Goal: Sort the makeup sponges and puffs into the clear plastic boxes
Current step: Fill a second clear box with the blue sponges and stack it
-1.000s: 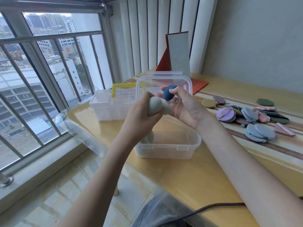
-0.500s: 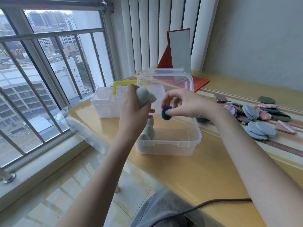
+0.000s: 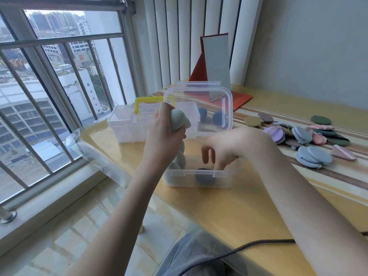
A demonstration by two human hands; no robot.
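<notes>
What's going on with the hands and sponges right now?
Left hand grips grey-green sponge. Right hand open above clear box; dark blue sponge inside. Nothing in the way.

red-backed mirror [image 3: 216, 62] upright; black cable [image 3: 229, 253] on table [image 3: 229, 212]

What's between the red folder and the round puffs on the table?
In the head view, just bare striped table lies between the red folder and the round puffs.

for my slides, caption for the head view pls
Right hand lowers a dark blue sponge into the clear box; left hand grips a grey-green sponge.
</notes>
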